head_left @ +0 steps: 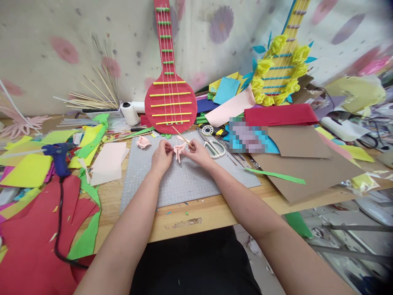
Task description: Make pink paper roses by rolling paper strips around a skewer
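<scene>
Between my two hands, above the grey cutting mat (pixel 184 184), is a pale pink paper flower (pixel 178 152) with narrow strips hanging down. My left hand (pixel 163 155) pinches its left side. At the other side, my right hand (pixel 197 152) has its fingers closed round a thin wooden stick (pixel 181 136) that slants up to the left; these fingers also touch the flower's edge. A second pink paper flower (pixel 143 142) lies on the mat left of my hands. White-handled scissors (pixel 215 148) rest just right of my right hand.
A red paper lute (pixel 170 100) leans against the wall behind the mat, and a yellow one (pixel 278 73) with flowers stands right. A blue glue gun (pixel 61 157) and coloured paper lie left. Brown cardboard (pixel 307 176) covers the right side. A white thread spool (pixel 129 114) stands behind.
</scene>
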The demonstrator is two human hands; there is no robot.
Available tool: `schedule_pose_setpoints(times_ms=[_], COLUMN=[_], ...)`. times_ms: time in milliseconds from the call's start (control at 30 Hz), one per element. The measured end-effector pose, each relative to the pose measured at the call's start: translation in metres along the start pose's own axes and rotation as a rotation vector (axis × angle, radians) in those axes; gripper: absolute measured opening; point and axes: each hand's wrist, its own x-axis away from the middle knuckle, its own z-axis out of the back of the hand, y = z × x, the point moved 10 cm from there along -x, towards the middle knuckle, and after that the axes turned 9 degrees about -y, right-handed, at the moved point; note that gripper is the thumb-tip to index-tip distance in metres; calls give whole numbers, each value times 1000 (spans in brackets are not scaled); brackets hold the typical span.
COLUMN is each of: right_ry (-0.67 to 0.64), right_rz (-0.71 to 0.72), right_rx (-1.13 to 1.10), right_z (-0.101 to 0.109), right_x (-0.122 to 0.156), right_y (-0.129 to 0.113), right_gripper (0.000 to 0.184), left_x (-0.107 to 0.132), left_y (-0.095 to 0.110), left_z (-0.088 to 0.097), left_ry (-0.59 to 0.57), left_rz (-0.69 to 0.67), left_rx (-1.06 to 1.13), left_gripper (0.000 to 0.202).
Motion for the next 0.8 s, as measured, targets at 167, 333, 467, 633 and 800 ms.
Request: schedule_pose_setpoints(times_ms=[167,333,467,633,800], right_ry=[-9,16,31,38,31], right_rz=[-61,-78,-70,-55,-17], right_rx=[178,201,198,292,382], right_z=[-5,-5,-6,-9,-9], right_x=[7,8,9,12,15], right_y=[-5,-4,-7,-13,-20], right_gripper=[44,43,45,45,32], left_x=[2,13,17,17,16], left_y=[7,32,38,19,15], left_z=[2,23,17,4,0], left_ry=[17,165,81,-26,-28], left_rz=[-72,-185,-109,110,114], left_rx=[-29,-150,-184,-259,-296], left_gripper=[32,36,19,32,31])
